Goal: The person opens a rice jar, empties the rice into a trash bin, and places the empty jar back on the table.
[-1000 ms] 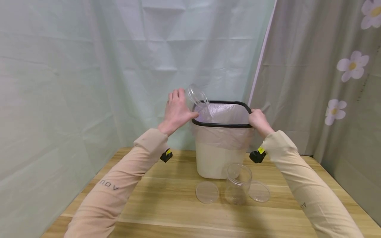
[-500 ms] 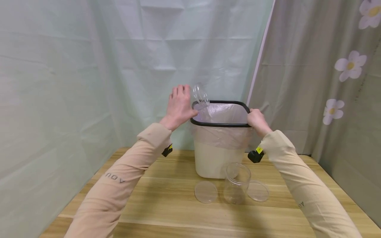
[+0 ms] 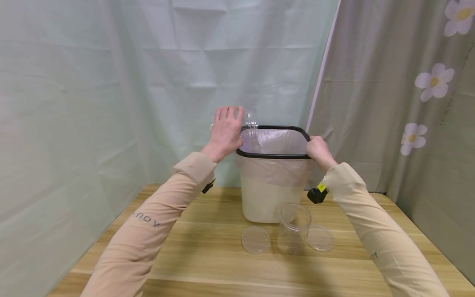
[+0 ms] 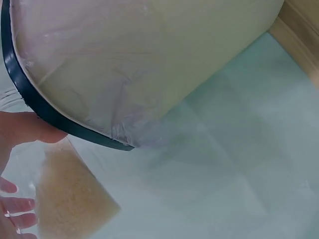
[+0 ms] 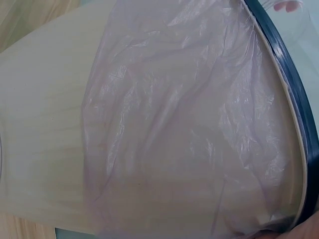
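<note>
My left hand (image 3: 225, 134) grips a clear jar (image 3: 253, 117) tipped on its side, its mouth over the left rim of a cream trash bin (image 3: 272, 200). In the left wrist view, tan, grainy contents (image 4: 75, 194) lie inside the jar, and my thumb is right at the bin's black rim (image 4: 60, 122). A thin pinkish bag (image 5: 164, 114) lines the bin and folds down outside it. My right hand (image 3: 320, 152) grips the rim at the bin's right side. The bin's inner bottom is hidden.
A second clear jar (image 3: 294, 233) stands in front of the bin on the wooden table (image 3: 208, 264). Clear round lids lie on both sides of it, a left lid (image 3: 255, 239) and a right lid (image 3: 321, 239). Pale curtains (image 3: 178, 82) hang behind.
My left hand has moved slightly right and turned over, tipping the jar from slanted to nearly level with its mouth at the bin. My right hand has kept its hold on the rim.
</note>
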A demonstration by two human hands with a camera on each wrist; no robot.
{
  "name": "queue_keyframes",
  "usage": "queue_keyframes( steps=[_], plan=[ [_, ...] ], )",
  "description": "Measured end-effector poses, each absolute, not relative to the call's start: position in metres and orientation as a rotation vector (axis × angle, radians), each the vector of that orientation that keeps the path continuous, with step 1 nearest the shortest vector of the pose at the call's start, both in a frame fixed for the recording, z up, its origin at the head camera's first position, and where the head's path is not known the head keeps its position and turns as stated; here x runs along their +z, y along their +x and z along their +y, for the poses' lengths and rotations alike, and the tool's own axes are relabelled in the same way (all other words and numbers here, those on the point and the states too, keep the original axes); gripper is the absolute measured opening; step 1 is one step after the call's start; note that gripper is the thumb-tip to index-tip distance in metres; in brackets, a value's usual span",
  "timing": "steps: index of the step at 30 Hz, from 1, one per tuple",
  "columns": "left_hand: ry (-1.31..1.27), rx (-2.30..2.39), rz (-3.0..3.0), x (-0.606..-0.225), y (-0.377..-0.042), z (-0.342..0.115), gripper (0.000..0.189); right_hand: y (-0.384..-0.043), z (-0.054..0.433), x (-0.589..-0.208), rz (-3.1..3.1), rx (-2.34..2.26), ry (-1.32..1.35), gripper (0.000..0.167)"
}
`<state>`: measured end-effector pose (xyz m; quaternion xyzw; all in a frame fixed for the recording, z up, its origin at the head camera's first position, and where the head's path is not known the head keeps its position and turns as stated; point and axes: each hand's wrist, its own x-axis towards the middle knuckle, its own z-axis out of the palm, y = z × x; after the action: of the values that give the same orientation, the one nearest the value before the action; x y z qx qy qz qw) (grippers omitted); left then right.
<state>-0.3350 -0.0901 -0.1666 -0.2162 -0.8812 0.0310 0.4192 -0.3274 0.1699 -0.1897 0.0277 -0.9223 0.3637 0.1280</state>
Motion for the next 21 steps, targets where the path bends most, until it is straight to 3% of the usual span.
queue_keyframes(
  steps=[21],
  plan=[
    [-0.594,0.253,-2.258,-0.1613,-0.3362,-0.0887,0.073,-0.3251,0.1645,-0.1902,-2.67,1.066,0.061,0.021]
  ],
)
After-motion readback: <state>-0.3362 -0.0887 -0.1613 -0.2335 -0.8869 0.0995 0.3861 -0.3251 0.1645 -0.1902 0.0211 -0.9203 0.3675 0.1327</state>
